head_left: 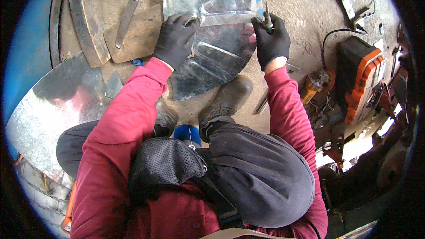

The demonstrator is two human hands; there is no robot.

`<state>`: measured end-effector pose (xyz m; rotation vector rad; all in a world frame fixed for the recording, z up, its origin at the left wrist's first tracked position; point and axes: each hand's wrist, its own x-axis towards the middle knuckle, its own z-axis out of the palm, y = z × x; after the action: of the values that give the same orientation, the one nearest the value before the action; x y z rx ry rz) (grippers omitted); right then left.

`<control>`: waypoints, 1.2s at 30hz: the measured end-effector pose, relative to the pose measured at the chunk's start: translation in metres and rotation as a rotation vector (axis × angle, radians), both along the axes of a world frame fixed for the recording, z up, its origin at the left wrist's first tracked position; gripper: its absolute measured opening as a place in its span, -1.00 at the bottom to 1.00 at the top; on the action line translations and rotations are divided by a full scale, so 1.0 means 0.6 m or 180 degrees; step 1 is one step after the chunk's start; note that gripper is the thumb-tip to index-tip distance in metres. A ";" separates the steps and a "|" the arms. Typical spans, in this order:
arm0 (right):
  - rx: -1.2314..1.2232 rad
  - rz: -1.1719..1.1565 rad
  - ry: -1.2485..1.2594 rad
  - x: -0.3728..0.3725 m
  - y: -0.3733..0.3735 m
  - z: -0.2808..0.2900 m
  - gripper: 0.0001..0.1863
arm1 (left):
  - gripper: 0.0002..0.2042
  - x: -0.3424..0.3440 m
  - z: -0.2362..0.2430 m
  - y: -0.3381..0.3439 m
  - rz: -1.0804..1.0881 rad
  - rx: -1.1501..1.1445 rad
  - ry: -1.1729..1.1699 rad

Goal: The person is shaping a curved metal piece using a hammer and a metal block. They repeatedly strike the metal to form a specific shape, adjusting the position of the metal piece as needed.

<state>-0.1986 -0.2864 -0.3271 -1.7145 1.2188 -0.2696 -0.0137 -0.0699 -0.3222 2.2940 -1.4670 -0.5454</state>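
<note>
Two shiny pieces of sheet metal lie in front of me: an upper sheet [212, 0] with raised ribs, and a lower, darker-looking sheet [217, 59] with a curved right edge. At the left end of the upper sheet's near edge, my left hand [175, 40] in a black glove has its fingers curled on the metal. My right hand [272, 40], gloved too, closes around a thin pointed tool [268, 20] with a greenish handle; its tip points away from me. That hand is beside the right corner where the sheets meet. The fingertips under the metal are hidden.
Curved wooden pieces [86, 17] and a flat metal strip [126, 22] lie at the left. Another metal sheet [53, 106] is by my left knee. A black and orange toolbox [363, 79], a yellow power tool [313, 85] and a power strip [347, 2] with cables stand right.
</note>
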 end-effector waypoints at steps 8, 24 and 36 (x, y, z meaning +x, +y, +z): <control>0.0668 -0.0115 -0.0017 0.000 -0.009 0.014 -0.75 | -0.58 0.006 -0.001 -0.012 -0.0143 -0.0182 0.0055; 0.0441 0.0025 0.0363 0.008 -0.013 0.024 -0.70 | -0.55 0.003 -0.002 -0.015 -0.0097 -0.0193 0.0116; 0.0334 0.0068 0.0325 0.006 -0.010 0.018 -0.70 | -0.50 0.009 -0.005 -0.017 -0.0205 -0.0148 0.0066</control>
<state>-0.1948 -0.2926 -0.3160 -1.6660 1.2657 -0.1044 -0.0085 -0.0801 -0.3252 2.2058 -1.5322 -0.5460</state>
